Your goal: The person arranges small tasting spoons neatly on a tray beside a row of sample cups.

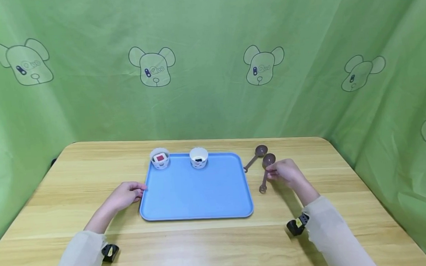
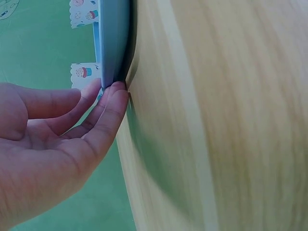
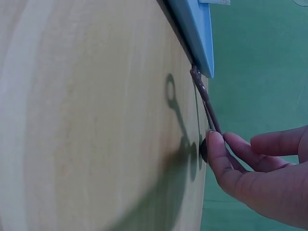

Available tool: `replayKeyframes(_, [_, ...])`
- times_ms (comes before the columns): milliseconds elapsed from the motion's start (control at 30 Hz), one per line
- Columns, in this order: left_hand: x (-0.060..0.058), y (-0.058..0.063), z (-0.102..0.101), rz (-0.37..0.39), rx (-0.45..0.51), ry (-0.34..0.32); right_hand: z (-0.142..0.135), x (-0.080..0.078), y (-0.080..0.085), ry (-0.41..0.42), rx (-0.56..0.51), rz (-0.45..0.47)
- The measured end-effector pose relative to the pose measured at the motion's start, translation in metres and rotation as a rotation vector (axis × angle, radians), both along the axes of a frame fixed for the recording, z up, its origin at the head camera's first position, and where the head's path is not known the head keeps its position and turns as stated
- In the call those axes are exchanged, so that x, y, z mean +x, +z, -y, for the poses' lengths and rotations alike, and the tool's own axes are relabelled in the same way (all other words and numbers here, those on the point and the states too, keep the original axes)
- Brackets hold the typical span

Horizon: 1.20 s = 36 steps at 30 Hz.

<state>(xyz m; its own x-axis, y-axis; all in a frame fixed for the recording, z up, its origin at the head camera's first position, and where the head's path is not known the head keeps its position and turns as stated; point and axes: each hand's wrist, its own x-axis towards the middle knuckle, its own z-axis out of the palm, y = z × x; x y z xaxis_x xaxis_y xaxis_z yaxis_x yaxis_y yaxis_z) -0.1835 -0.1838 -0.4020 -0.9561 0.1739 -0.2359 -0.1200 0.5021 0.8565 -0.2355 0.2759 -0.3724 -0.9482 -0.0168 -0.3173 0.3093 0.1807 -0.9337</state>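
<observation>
My right hand (image 1: 285,172) pinches the handle of a brown measuring spoon (image 1: 269,160) at the right of the tray. Beneath this spoon, a shadow falls on the wood in the right wrist view, where the hand covers most of the bowl. A second brown measuring spoon (image 1: 261,150) lies just behind, its handle pointing to the blue tray (image 1: 197,193). At the tray's left rim, my left hand (image 1: 125,194) touches the edge with its fingertips. Its thumb (image 2: 53,102) stays off the tray in the left wrist view.
Two paper cups stand along the tray's far edge. The left cup (image 1: 160,164) holds a white block with a red face; in the right cup (image 1: 199,155) something black shows. Behind the wooden table (image 1: 189,249) hangs a green curtain (image 1: 212,109).
</observation>
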Motion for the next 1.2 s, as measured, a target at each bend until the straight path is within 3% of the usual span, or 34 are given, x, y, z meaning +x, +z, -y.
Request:
replayKeyframes(733, [-0.001, 0.001, 0.000, 0.008, -0.014, 0.005, 0.010, -0.005, 0.020, 0.016, 0.080, -0.042])
replayKeyframes(1200, [-0.001, 0.001, -0.001, 0.017, -0.023, 0.004, 0.025, -0.014, 0.029, 0.029, 0.058, -0.056])
